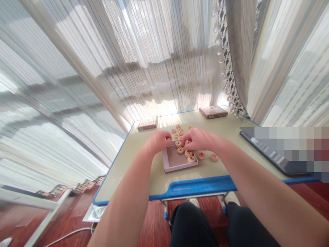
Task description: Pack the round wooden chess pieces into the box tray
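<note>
A shallow open cardboard box [174, 159] lies on the table in front of me. Several round wooden Chinese chess pieces with black characters are inside it, among them one piece [191, 159] by the near right corner. My right hand [197, 139] is over the box's far right part, its fingers closed around a Chinese chess piece [188, 141], partly covered by them. At the far left corner of the box, my left hand [158, 142] has its fingers curled together; what they hold, if anything, is hidden. Red-marked pieces [202, 156] lie right of the box, with more beyond it.
Two flat boxes, one at the back left [147, 123] and one at the back right [213, 112], rest on the table [123, 164]. A dark flat device [269, 154] lies along the right side. Curtains [159, 68] hang behind; the table's near edge has a blue rim [200, 185].
</note>
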Demonstrator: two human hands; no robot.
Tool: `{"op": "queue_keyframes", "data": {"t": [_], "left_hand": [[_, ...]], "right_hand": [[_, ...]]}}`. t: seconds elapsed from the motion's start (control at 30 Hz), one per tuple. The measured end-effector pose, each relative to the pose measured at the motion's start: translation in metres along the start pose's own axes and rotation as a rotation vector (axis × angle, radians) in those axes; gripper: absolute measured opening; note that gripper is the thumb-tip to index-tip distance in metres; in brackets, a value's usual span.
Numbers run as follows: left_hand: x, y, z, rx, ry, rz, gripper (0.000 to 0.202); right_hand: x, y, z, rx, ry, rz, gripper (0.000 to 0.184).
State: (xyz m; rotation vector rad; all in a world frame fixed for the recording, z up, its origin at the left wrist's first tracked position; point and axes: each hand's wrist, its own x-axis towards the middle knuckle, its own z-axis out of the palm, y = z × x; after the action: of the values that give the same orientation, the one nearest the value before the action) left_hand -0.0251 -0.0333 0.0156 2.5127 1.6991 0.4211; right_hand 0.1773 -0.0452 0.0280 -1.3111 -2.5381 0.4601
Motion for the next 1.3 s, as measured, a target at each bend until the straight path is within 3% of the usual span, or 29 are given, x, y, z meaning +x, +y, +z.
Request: {"op": "queue_keyframes", "data": {"t": [0.2, 0.4, 0.7, 0.9, 1.13, 1.3], "left_hand": [[-0.001, 0.002, -0.002, 0.008, -0.004, -0.003, 0.03], [-0.001, 0.003, -0.003, 0.023, -0.005, 0.004, 0.03], [-0.004, 0.008, -0.006, -0.001, -0.04, 0.008, 0.026], [-0.005, 0.009, -0.007, -0.021, -0.059, -0.016, 0.026], [-0.003, 0.007, -0.006, -0.052, -0.042, 0.0, 0.025], [-0.001, 0.007, -0.009, -0.07, -0.007, -0.05, 0.028]], "right_hand": [[0.0, 0.002, -0.002, -0.01, 0.054, 0.007, 0.03], [-0.001, 0.002, -0.005, 0.021, -0.02, 0.026, 0.026], [0.001, 0.004, -0.004, 0.007, -0.028, 0.021, 0.025], [0.005, 0.008, -0.002, 0.007, 0.05, 0.023, 0.027], [0.024, 0.037, 0.007, -0.055, 0.33, 0.176, 0.03], [0.032, 0.052, 0.017, -0.027, 0.278, 0.203, 0.029]]}}
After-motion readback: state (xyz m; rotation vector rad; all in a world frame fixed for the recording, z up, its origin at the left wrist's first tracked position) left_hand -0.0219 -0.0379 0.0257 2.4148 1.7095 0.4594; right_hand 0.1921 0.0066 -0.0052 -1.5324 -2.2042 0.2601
